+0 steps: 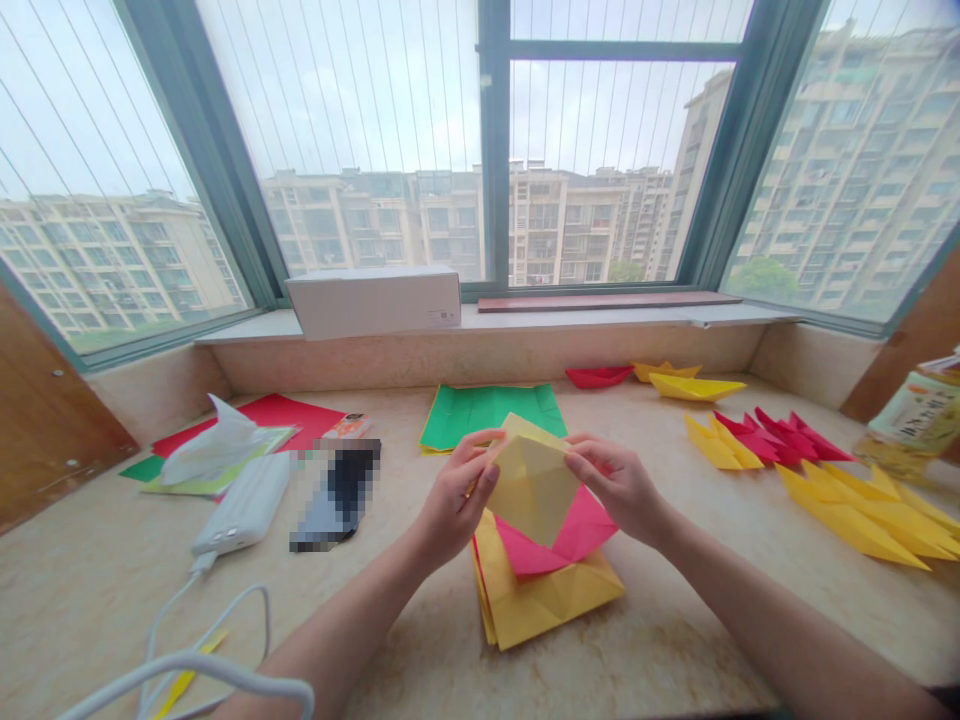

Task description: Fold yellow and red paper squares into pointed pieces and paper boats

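Note:
Between my two hands I hold up a folded piece of yellow paper [534, 480], turned like a diamond. My left hand [465, 490] pinches its left corner, and my right hand [611, 480] pinches the right corner. Below it lies a stack of yellow folded paper [551, 605] with a pink folded paper [544, 560] on top. The held paper hides part of that stack. Behind my hands is a green sheet [495, 410] with creases and a yellow edge beneath it.
Folded paper boats [694, 387] and several yellow folded pieces [862, 515] are at the right, near a jar [919, 415]. At the left lie a power bank [244, 500] with a white cable [202, 665], a blurred-out dark object [341, 495] and red paper [289, 420]. A white box [375, 303] stands on the sill.

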`<action>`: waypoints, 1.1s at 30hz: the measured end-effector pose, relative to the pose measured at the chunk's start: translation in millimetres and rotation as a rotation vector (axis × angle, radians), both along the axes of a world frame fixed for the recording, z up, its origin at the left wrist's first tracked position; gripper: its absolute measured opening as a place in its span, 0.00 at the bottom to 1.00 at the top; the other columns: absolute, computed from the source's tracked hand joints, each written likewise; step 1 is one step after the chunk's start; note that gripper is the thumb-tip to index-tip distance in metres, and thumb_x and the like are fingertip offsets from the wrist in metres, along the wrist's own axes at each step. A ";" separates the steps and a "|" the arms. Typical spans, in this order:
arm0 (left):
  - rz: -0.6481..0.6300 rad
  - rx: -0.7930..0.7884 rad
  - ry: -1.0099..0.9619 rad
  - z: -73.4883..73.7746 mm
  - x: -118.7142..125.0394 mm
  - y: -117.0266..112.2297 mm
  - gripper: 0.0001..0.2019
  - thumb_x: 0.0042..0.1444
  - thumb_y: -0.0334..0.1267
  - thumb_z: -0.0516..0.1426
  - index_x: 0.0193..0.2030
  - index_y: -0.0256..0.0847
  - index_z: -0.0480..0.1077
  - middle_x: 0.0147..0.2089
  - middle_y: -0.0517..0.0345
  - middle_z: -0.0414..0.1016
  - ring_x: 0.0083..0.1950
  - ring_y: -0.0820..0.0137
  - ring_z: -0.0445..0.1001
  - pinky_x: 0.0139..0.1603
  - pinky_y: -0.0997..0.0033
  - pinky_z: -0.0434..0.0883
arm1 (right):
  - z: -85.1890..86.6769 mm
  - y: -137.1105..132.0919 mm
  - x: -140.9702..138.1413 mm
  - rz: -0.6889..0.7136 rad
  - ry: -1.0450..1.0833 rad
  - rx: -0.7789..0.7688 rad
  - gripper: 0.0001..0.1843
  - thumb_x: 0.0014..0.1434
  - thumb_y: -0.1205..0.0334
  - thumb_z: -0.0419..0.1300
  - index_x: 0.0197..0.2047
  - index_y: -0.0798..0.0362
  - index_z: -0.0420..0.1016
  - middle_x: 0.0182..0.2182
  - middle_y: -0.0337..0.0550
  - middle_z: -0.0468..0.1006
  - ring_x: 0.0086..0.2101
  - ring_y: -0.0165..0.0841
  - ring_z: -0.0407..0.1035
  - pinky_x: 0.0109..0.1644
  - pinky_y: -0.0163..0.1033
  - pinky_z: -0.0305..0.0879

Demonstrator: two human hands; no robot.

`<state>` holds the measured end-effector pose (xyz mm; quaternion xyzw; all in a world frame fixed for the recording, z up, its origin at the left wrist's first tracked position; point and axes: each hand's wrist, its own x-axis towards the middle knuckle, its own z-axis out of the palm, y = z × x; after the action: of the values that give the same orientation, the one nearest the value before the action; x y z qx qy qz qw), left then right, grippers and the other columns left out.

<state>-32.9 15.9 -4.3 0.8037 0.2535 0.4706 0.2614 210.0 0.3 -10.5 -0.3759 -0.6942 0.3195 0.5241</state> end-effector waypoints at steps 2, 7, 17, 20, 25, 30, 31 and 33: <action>0.033 -0.132 -0.137 -2.3 3.1 1.4 0.19 0.66 0.44 0.54 0.61 0.44 0.70 0.62 0.44 0.69 0.64 0.57 0.67 0.62 0.55 0.67 | -2.8 0.2 -4.8 -0.027 0.120 -0.059 0.15 0.62 0.46 0.61 0.40 0.50 0.75 0.37 0.44 0.80 0.39 0.38 0.74 0.42 0.40 0.70; -0.053 -0.536 -0.406 -1.8 9.8 -0.1 0.36 0.59 0.46 0.62 0.70 0.46 0.53 0.59 0.43 0.74 0.47 0.63 0.80 0.47 0.64 0.75 | -8.1 1.7 -9.3 -0.031 0.275 -0.093 0.20 0.60 0.48 0.65 0.50 0.46 0.66 0.37 0.41 0.81 0.38 0.36 0.75 0.41 0.39 0.71; -0.028 -0.619 -0.253 3.2 6.3 -1.3 0.17 0.59 0.50 0.61 0.40 0.34 0.75 0.35 0.53 0.81 0.35 0.68 0.77 0.36 0.73 0.71 | -7.0 1.9 -8.6 0.014 0.223 -0.197 0.28 0.58 0.44 0.65 0.56 0.50 0.73 0.35 0.43 0.81 0.37 0.37 0.76 0.42 0.42 0.73; -0.042 -0.603 -0.230 1.0 8.0 -1.4 0.18 0.60 0.49 0.60 0.43 0.34 0.75 0.35 0.53 0.80 0.35 0.68 0.77 0.36 0.72 0.71 | -4.5 -1.0 -12.0 0.115 0.240 -0.299 0.25 0.57 0.43 0.65 0.51 0.52 0.77 0.39 0.46 0.83 0.40 0.40 0.77 0.44 0.44 0.74; 0.031 -0.438 -0.194 -3.6 11.7 -4.3 0.25 0.65 0.46 0.55 0.66 0.44 0.61 0.51 0.47 0.76 0.42 0.66 0.78 0.40 0.67 0.75 | -1.8 -6.5 -15.4 0.064 0.273 -0.299 0.19 0.58 0.46 0.65 0.43 0.52 0.77 0.37 0.45 0.83 0.38 0.39 0.77 0.41 0.41 0.73; 0.140 0.098 0.123 -10.4 7.6 -3.0 0.21 0.64 0.41 0.56 0.64 0.49 0.67 0.67 0.44 0.60 0.60 0.58 0.69 0.62 0.51 0.67 | -2.1 -5.3 -17.4 0.029 0.298 -0.322 0.20 0.55 0.45 0.67 0.43 0.53 0.78 0.37 0.46 0.83 0.37 0.38 0.77 0.39 0.40 0.73; 0.130 0.132 0.165 -11.5 7.2 -2.5 0.24 0.63 0.42 0.58 0.66 0.49 0.65 0.68 0.43 0.58 0.61 0.56 0.68 0.63 0.49 0.67 | -2.4 -4.4 -17.4 0.030 0.309 -0.343 0.21 0.55 0.45 0.68 0.44 0.53 0.78 0.37 0.46 0.83 0.36 0.38 0.77 0.39 0.40 0.73; 0.125 0.131 0.197 -12.1 7.7 -2.0 0.31 0.60 0.44 0.61 0.69 0.49 0.59 0.68 0.42 0.58 0.63 0.54 0.67 0.63 0.49 0.66 | -3.1 -3.0 -17.3 0.048 0.349 -0.396 0.25 0.54 0.45 0.68 0.48 0.53 0.77 0.37 0.46 0.84 0.35 0.38 0.78 0.38 0.40 0.73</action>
<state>-25.2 13.8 -16.4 0.8441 0.2964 0.4201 0.1523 192.7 -2.7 -13.7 -0.3938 -0.5259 0.5214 0.5446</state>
